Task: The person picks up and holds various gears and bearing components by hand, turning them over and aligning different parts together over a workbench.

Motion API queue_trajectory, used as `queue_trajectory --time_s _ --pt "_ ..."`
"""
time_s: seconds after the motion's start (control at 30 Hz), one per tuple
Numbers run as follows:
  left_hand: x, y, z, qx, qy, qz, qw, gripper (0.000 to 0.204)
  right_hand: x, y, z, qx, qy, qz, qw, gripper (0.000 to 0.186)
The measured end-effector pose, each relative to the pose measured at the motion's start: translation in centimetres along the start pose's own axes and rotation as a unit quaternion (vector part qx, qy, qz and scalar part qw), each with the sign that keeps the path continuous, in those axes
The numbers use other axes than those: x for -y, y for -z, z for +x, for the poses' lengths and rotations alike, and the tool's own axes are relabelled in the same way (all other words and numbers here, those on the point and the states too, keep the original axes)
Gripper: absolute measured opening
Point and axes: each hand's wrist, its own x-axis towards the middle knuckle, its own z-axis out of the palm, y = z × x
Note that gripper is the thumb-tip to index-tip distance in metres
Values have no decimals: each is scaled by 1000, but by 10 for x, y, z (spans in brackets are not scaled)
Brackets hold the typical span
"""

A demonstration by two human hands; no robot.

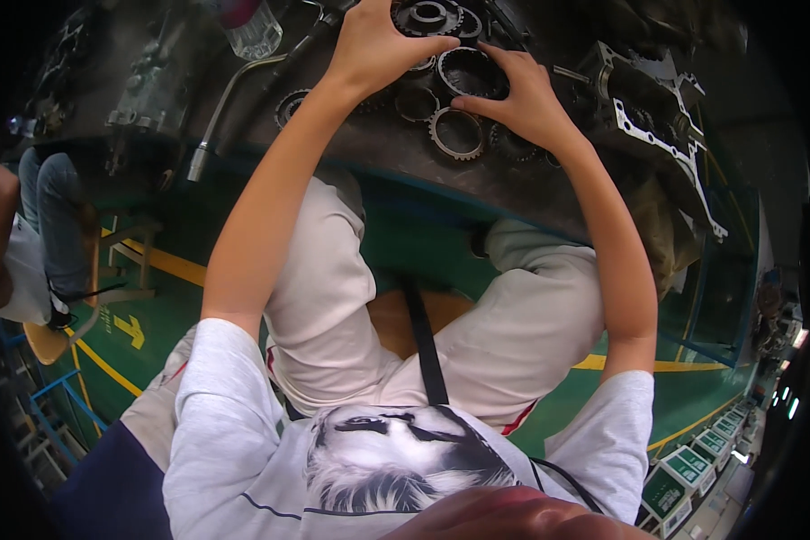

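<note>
Ring in Hand

My right hand (533,101) has its fingers grasping a dark toothed ring (445,83) among gears (427,13) on the bench (540,184). My left hand (366,45) is opposite, thumb stretched toward the rim; I cannot tell whether its other fingers hold anything. A paler ring (434,137) lies just nearer me, a metal casing (648,132) to the right.
</note>
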Motion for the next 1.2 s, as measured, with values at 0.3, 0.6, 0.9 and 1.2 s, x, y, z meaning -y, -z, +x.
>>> queue_trajectory --time_s 0.3,0.6,0.9,1.2 --pt "17 0 3 -13 192 -374 907 53 14 17 13 -148 7 7 989 77" --pt "-29 -18 -6 97 329 -663 665 50 58 41 18 -279 74 24 957 88" --pt "-52 -22 -21 109 347 -662 655 46 66 42 16 -269 89 13 959 92" --pt "-61 -19 -27 99 336 -718 601 39 77 52 10 -261 118 19 958 91"
